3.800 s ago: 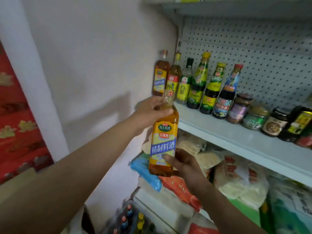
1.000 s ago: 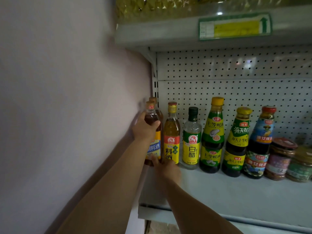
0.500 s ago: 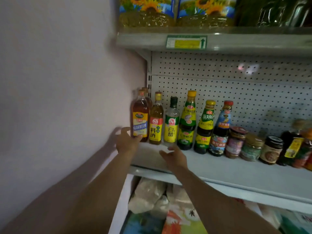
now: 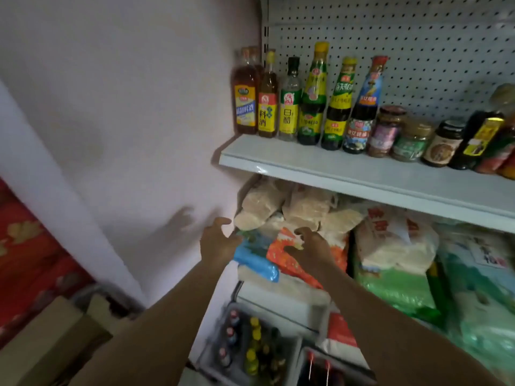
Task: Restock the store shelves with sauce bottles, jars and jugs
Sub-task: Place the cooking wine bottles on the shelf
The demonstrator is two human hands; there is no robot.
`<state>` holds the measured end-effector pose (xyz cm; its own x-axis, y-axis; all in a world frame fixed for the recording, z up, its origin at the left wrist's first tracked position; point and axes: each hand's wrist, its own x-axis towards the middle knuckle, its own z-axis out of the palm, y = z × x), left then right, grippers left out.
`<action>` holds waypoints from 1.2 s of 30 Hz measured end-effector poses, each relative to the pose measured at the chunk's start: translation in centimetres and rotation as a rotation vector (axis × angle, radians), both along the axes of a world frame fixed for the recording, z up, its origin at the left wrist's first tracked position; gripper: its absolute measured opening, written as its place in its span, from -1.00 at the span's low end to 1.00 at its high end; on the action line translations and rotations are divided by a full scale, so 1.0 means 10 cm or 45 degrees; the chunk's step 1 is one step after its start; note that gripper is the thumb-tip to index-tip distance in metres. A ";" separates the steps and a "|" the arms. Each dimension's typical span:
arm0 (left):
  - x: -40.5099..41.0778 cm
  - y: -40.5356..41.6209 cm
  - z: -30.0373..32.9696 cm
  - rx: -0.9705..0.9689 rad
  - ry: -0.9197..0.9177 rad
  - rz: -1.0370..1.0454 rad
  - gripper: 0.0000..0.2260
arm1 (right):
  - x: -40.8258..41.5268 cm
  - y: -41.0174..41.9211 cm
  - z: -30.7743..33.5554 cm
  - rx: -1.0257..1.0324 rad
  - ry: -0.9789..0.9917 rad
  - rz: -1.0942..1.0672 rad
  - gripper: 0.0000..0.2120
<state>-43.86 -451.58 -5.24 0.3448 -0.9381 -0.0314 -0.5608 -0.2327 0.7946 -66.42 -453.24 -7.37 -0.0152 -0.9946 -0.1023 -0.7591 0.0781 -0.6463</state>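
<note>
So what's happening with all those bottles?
A person is filling a store shelf. A row of bottles and jars stands on it against the pegboard, with a brown bottle at the wall end. Both hands are empty now: the left hand and right hand hang open below the shelf, in front of bags. A crate of more bottles sits lower down.

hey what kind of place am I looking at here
Most likely a small grocery store aisle: a white metal shelf with a pegboard back panel carries a row of sauce bottles and jars, with bagged dry goods stacked underneath.
</note>
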 end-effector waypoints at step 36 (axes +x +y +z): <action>-0.16 1.22 -5.29 0.557 0.281 -0.252 -0.67 | 0.09 1.48 -5.13 0.544 -0.287 -0.446 -0.58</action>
<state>-45.48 -439.42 -58.10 0.1037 -0.8675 -0.4865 -0.4581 -0.4758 0.7508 -65.50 -438.45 -58.65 -0.2663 -0.8045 -0.5310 -0.4890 0.5875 -0.6448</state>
